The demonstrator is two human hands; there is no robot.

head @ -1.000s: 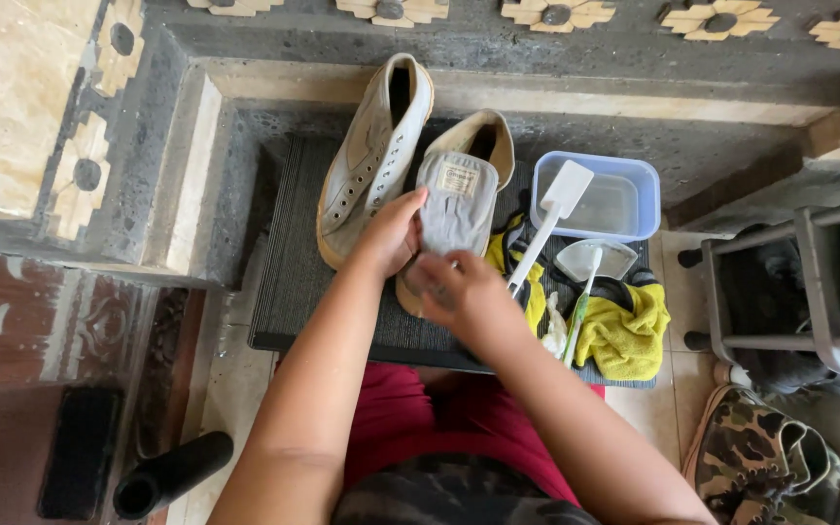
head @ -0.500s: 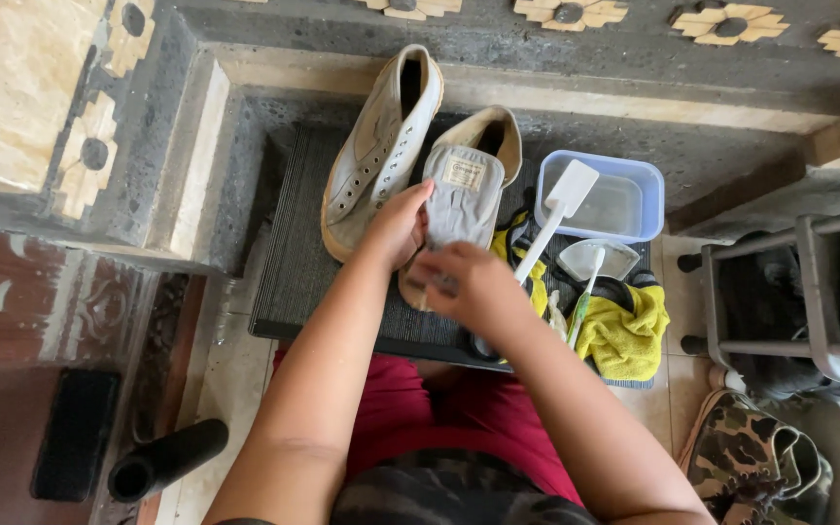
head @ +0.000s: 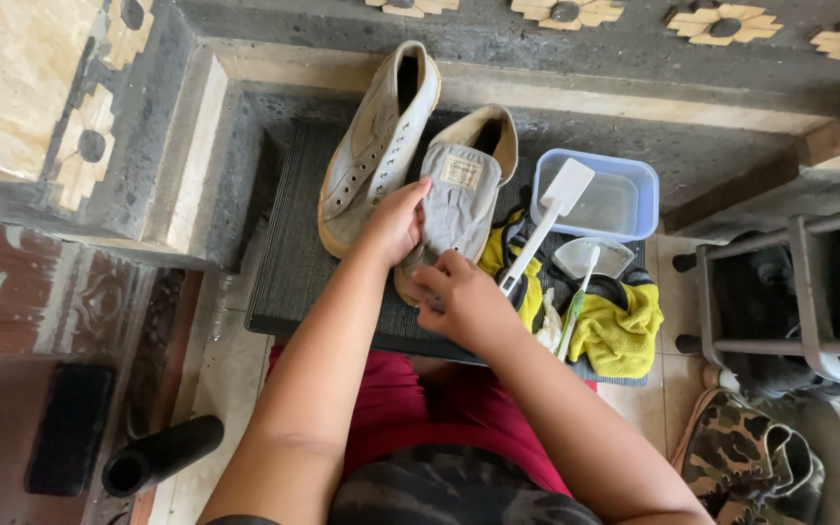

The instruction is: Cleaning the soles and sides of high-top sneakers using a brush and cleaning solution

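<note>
Two pale grey high-top shoes stand on a dark ribbed mat (head: 289, 282). The left shoe (head: 371, 146) lies on its side, untouched. On the right shoe (head: 459, 185), with its tongue pulled up, my left hand (head: 396, 224) grips the left side by the tongue. My right hand (head: 459, 301) is closed on the toe end of that same shoe, fingers pinched at its front edge.
A white-handled brush (head: 546, 219) leans by a blue plastic tub (head: 610, 199). A yellow cloth (head: 619, 331) and a second brush (head: 580, 282) lie beside it. A metal rack (head: 789, 292) stands right, a camouflage shoe (head: 746, 462) below it, a black tube (head: 157, 457) bottom left.
The view has shifted slightly. My hands stay on the right shoe, with the right hand moved a little lower toward the toe.
</note>
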